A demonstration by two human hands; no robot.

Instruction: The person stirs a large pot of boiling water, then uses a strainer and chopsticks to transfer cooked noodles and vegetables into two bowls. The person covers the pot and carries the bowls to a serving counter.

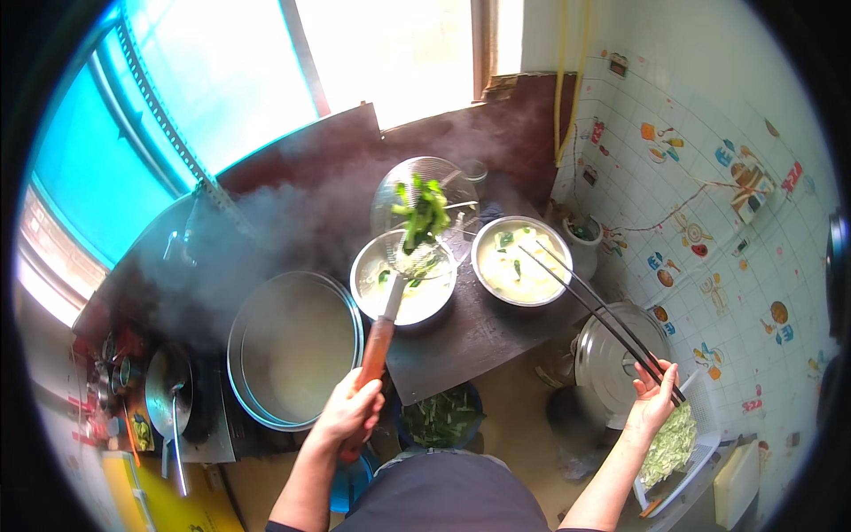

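Observation:
My left hand (352,405) grips the wooden handle of a wire strainer (420,261), which is over the left metal bowl (372,299). Green leafy vegetables (425,211) show above the strainer, some blurred; whether they touch it I cannot tell. Pale food with green leaves is in this bowl. My right hand (655,399) holds long dark chopsticks (598,312), their tips over the right metal bowl (522,300), which holds pale food and leaves in light liquid. Left of the bowls, a large round pot (237,392) contains cloudy liquid, with steam around it.
Behind the left bowl is a round wire rack (392,193). A wok (159,399) with a ladle sits far left. Below the dark counter (439,362) is a tub of cut greens (442,419). At right are a large metal lid (605,359) and a basket (701,439) of shredded cabbage.

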